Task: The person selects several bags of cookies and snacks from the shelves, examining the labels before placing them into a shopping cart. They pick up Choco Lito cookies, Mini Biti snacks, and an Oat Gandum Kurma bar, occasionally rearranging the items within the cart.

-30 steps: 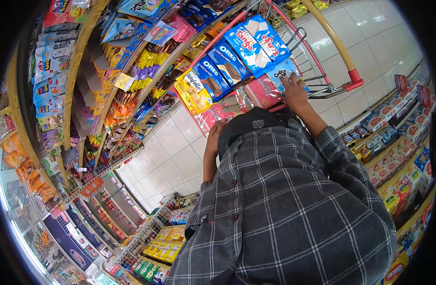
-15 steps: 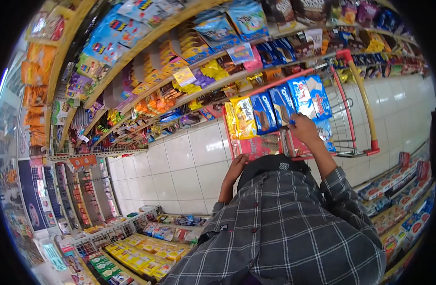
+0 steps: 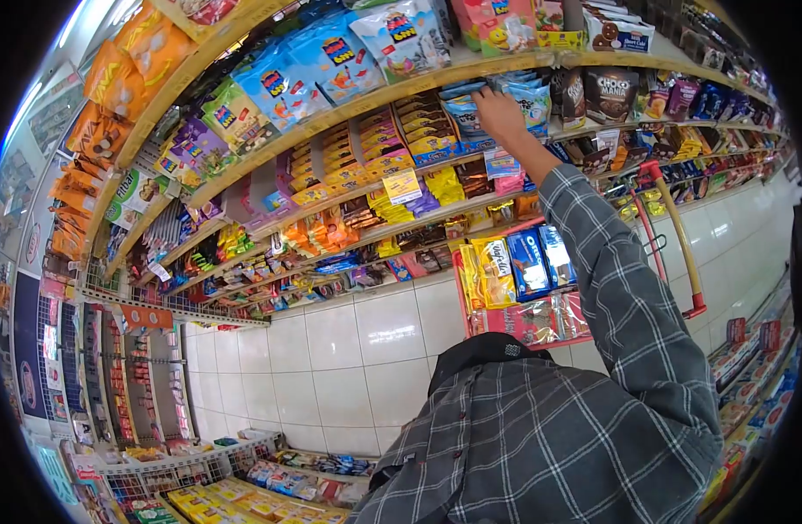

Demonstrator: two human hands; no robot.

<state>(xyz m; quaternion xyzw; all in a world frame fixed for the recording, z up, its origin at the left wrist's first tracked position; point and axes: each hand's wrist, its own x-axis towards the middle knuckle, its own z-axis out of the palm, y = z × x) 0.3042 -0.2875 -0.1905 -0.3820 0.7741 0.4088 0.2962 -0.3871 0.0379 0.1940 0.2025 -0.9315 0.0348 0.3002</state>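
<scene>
My right hand (image 3: 500,115) reaches up to a shelf and touches the tops of blue snack bags (image 3: 467,116); its fingers look partly spread among them, with the tips hard to make out. Another light blue bag (image 3: 532,98) sits just right of the hand. My left hand is out of view. Below my right arm is the shopping cart (image 3: 682,240) with its yellow and red handle. Inside it lie yellow wafer packs (image 3: 491,272), a blue Oreo pack (image 3: 529,264) and pink packs (image 3: 533,320). My sleeve hides the cart's right part.
Colourful snack bags (image 3: 287,87) fill the upper shelf, and a yellow shelf edge (image 3: 401,90) runs above my hand. White floor tiles (image 3: 335,336) lie left of the cart. Goods in low racks (image 3: 217,502) stand at the lower left, with more shelving at right.
My right hand has left the packs in the cart and moved up to the blue bags on the shelf. My left hand has gone out of view. The camera view has shifted upward.
</scene>
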